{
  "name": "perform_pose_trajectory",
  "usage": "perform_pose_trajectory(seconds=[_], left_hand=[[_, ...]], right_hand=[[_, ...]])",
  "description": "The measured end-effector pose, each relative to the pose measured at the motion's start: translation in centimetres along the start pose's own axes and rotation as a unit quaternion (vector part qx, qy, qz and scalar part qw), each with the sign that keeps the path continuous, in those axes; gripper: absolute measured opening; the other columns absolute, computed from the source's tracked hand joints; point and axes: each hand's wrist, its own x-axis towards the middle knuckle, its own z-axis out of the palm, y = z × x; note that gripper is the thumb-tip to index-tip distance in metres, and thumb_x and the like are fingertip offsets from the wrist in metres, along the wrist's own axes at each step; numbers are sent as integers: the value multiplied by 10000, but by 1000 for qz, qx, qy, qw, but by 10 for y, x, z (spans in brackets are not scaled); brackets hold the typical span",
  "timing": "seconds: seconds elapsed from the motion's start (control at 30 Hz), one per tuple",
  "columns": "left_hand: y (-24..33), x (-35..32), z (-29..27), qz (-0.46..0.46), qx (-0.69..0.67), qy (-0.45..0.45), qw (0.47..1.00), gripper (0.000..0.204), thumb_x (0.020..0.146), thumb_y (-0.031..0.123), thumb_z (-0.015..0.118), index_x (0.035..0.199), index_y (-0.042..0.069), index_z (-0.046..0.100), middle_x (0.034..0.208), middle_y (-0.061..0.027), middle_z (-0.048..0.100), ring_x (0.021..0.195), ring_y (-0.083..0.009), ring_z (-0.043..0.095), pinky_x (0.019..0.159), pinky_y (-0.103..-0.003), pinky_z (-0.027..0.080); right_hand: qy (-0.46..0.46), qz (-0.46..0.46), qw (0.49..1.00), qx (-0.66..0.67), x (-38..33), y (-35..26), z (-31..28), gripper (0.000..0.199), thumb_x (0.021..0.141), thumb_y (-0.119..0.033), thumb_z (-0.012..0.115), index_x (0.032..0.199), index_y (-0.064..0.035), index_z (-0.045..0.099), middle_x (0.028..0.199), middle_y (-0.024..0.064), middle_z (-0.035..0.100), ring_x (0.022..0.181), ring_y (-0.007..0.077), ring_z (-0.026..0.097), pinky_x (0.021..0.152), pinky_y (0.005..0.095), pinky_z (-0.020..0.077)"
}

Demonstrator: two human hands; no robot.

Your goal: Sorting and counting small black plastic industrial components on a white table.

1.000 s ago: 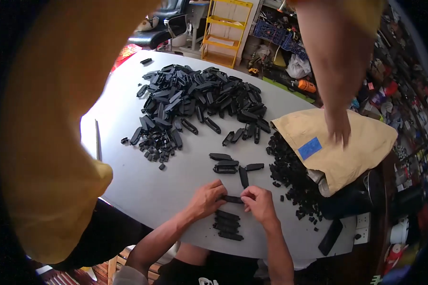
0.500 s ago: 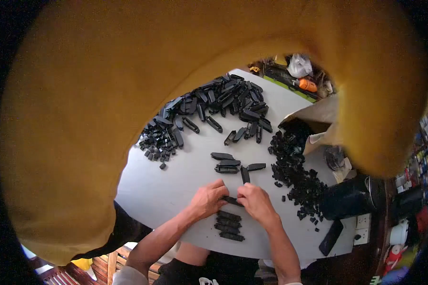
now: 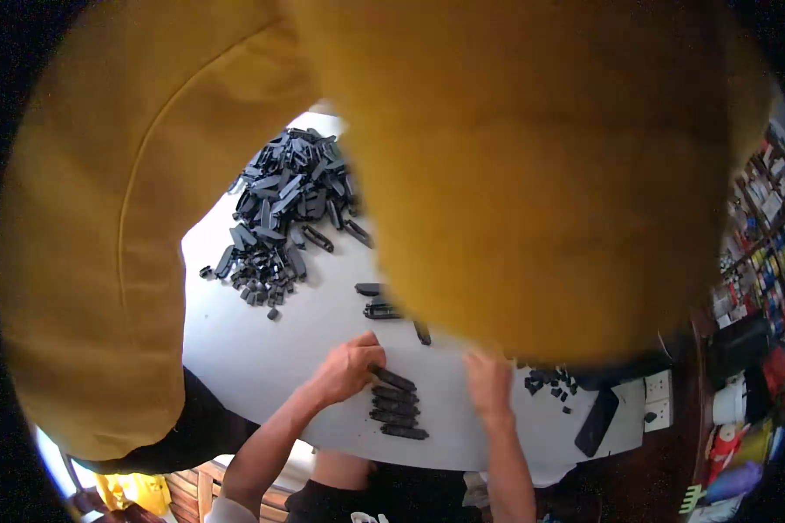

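Note:
My left hand is closed in a pinch on the near-left end of a long black plastic piece. That piece lies at the far end of a short row of similar black plastic pieces on the white table. My right hand is off to the right, apart from the row and nearest to a scatter of small black parts. Motion blurs its fingers, and a mustard-yellow cloth partly hides them. Beyond the hands lie a few more long black pieces, some behind the cloth.
A large heap of long black pieces covers the far left of the white table, with small black blocks before it. At right lie a dark phone-shaped slab and a white power strip. Crowded shelves stand beyond.
My right hand has let go of the black piece and moved right. My left hand keeps hold at the row's far end. The yellow cloth now hides more of the right side.

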Motion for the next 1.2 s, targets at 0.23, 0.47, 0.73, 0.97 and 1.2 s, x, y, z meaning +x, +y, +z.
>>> perform_pose_trajectory(seconds=[0.23, 0.47, 0.73, 0.97, 1.2], left_hand=[[15, 19, -17, -14, 80, -96, 992, 202, 741, -35, 630, 913, 63, 666, 945, -115, 568, 907, -315, 581, 760, -379, 496], [12, 79, 26, 158, 229, 76, 957, 210, 776, 43, 566, 975, 82, 623, 886, -120, 478, 824, -306, 555, 666, -413, 470], [17, 75, 30, 135, 138, 85, 977, 223, 747, 73, 656, 929, 32, 535, 951, -95, 539, 791, -302, 585, 638, -396, 464], [8, 56, 32, -104, -314, 55, 942, 297, 739, -79, 625, 1007, 33, 565, 932, -29, 623, 911, -121, 584, 700, -274, 494], [-2, 37, 23, -101, -381, -22, 919, 266, 722, -148, 574, 945, -5, 605, 994, -43, 583, 934, -155, 605, 776, -272, 498]], right_hand=[[49, 105, 986, -117, -10, 26, -10, 241, 794, -135, 675, 949, -35, 519, 982, 157, 549, 878, 363, 589, 719, 448, 491], [44, 87, 990, -105, -6, 25, -12, 214, 779, -93, 671, 926, -51, 521, 934, 146, 526, 847, 360, 578, 703, 461, 477], [123, 27, 980, 155, -10, 27, -3, 157, 731, 32, 640, 814, -17, 516, 684, 69, 538, 621, 197, 575, 548, 341, 455], [51, 138, 872, 467, -5, -14, 0, 65, 801, 38, 604, 801, -20, 575, 661, 9, 580, 531, 54, 526, 450, 195, 425], [-20, 121, 881, 456, -4, -28, 12, 67, 798, 38, 608, 850, 3, 631, 645, -3, 568, 544, 54, 523, 470, 203, 441]])
